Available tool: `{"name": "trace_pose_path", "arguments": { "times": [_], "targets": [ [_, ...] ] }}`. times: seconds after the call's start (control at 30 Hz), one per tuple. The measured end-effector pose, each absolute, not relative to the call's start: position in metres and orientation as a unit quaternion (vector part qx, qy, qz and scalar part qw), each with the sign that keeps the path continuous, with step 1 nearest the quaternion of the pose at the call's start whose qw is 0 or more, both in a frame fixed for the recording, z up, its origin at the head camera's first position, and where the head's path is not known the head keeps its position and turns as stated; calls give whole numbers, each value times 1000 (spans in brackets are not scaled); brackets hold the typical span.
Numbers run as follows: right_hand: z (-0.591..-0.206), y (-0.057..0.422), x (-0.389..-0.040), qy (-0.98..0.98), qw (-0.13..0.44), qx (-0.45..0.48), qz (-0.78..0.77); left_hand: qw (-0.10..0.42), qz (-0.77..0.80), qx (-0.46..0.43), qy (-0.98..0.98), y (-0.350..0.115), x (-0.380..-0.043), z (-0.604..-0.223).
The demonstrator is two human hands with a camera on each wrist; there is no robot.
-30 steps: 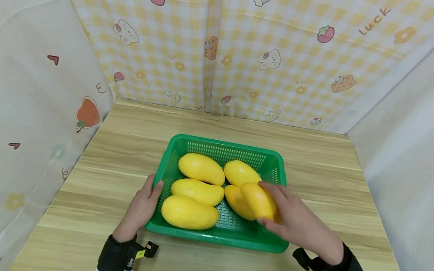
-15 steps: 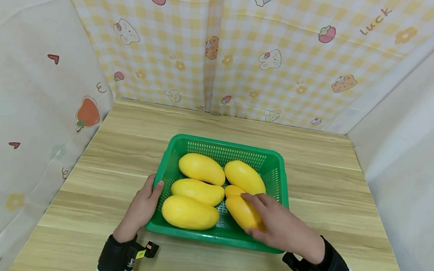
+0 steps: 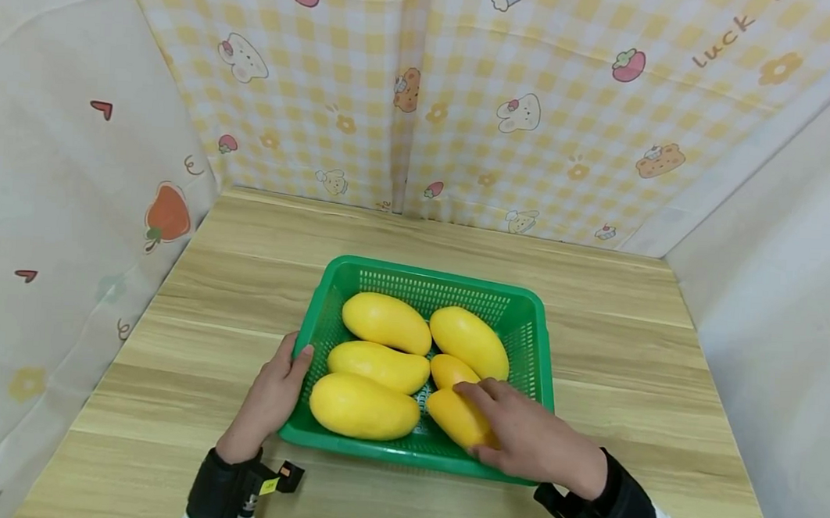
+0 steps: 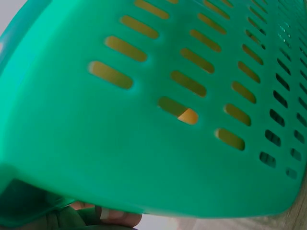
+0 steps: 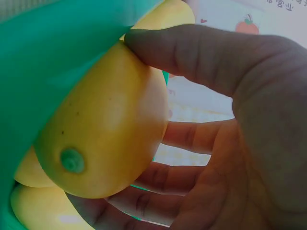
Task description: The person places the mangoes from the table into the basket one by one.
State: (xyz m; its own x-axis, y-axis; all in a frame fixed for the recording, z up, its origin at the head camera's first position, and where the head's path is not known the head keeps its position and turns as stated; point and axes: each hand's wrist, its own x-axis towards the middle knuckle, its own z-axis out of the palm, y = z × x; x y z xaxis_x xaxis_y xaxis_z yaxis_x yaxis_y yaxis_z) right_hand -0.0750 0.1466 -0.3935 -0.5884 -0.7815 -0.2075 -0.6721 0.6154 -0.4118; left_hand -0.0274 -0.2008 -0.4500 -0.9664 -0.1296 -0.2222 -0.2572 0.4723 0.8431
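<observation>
A green plastic basket (image 3: 431, 271) holds several yellow mangoes, one of them a large mango (image 3: 363, 407) at the front left. My left hand (image 3: 270, 396) grips the basket's left rim, thumb on top; the left wrist view has the slotted wall (image 4: 120, 129) close up with fingertips (image 4: 115, 216) at the rim. Over the front right of the basket, my right hand (image 3: 528, 435) holds a mango (image 3: 457, 418) between thumb and fingers. Its green stem end shows in the right wrist view. Just behind it lies another mango (image 3: 451, 370), partly hidden.
The basket stands on a wood-grain table (image 3: 260, 259). Behind is a yellow checked cloth (image 3: 310, 105). White cloth covers the left side (image 3: 45, 193) and the right side (image 3: 794, 287).
My right hand has moved left and toward the front of the basket, lowering the mango from atop another one to a place in front of it. My left hand has stayed put.
</observation>
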Motion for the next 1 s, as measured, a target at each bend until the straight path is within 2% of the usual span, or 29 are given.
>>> {"name": "trace_pose_path", "arguments": {
  "times": [0.17,0.47,0.87,1.0],
  "targets": [
    [-397,146,-74,872,206,-418,-148,65,504,-112,854,-201,-27,-447],
    [-398,146,-76,860,194,-453,-132,67,500,-113,856,-201,-27,-447],
    [-395,154,-78,841,228,-473,-132,72,496,-113,858,-201,-29,-448],
    [-395,154,-77,840,220,-476,-139,69,495,-115,859,-201,-28,-447]
  ]
}}
